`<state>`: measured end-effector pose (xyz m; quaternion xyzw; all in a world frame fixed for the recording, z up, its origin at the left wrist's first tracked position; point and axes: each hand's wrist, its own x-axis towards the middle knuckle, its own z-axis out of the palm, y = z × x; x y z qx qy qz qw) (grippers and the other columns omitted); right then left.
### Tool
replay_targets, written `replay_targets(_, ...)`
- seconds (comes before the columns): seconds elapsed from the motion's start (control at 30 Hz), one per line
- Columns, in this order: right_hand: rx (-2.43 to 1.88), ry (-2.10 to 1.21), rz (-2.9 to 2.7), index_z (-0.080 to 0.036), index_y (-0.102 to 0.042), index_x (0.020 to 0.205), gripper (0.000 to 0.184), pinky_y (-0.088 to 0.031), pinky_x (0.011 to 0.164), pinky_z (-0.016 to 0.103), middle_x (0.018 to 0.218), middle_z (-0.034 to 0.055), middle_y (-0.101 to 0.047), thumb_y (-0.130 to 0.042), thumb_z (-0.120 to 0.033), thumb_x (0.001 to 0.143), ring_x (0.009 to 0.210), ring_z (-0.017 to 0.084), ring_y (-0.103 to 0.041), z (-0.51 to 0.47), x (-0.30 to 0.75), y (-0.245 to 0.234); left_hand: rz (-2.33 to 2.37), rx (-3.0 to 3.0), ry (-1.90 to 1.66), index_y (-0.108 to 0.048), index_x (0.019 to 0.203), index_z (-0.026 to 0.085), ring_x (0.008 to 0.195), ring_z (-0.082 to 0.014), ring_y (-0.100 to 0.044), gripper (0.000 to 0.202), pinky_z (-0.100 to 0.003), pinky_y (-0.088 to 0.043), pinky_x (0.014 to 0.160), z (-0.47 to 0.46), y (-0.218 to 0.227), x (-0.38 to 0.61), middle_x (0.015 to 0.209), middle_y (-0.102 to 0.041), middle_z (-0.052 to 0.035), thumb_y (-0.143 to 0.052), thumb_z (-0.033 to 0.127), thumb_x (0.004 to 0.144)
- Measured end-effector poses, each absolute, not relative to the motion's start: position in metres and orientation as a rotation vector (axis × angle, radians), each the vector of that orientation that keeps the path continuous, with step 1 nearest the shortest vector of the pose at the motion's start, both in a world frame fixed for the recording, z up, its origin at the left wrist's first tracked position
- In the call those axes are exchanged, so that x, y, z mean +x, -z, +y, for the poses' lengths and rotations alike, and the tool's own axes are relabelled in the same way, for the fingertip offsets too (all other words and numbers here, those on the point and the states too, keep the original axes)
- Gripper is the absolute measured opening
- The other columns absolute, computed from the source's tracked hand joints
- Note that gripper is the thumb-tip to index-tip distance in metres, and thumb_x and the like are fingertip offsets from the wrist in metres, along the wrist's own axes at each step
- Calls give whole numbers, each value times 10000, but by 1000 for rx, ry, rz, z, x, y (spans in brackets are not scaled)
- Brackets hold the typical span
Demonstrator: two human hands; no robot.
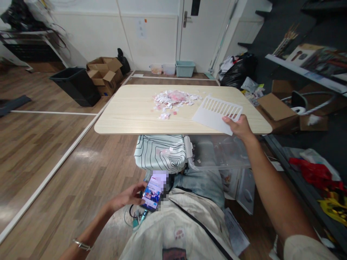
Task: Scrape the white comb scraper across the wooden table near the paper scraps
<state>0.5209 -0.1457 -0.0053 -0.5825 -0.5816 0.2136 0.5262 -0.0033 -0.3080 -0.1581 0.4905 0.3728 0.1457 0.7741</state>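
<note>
My right hand [240,126] grips the near right corner of a flat white plastic panel [210,119] with a row of long slots along its far side. The panel lies tilted at the right part of a pale wooden table [121,108]. Left of it is a loose heap of small white and pink scraps [173,98], with a few strays nearer the front edge. Down by my lap, my left hand [132,195] holds the left edge of a smartphone [152,193] with a lit screen. A cable [141,219] hangs at its lower end.
A patterned fabric item [159,153] and a clear plastic bin [222,153] are under the table's front edge. A black waste bin [77,86] and cardboard boxes [104,74] stand behind left. At right are an open carton [279,104] and a shelf [306,72].
</note>
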Motion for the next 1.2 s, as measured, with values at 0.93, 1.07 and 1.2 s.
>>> replay_targets(0.93,-1380,-497,-1408,-208,-734,944,586,-592,992,552,1074,148,-797,-852,-692,637,1096,382,-739,-144,523,7,911,1248,-275,-675,1223,194,1172,-308,-644,527,-392,-508,1017,-304,163,10,1225,-734,-85,-829,527,845)
replay_targets(1.07,-1372,-499,-1412,-198,-741,957,620,-583,1011,550,1083,153,-800,-855,-711,627,1102,383,-738,-144,523,7,918,1256,-247,-658,1282,207,1219,-324,-632,554,-410,-511,1041,-304,163,12,1262,-725,-90,-815,530,860)
replay_targets(1.2,-1359,-512,-1401,-204,-746,964,635,-581,1021,535,1083,145,-804,-861,-723,617,1089,371,-739,-143,522,7,951,1300,-215,-665,1309,210,1229,-324,-626,576,-402,-517,1049,-304,148,15,1295,-726,-92,-787,563,870)
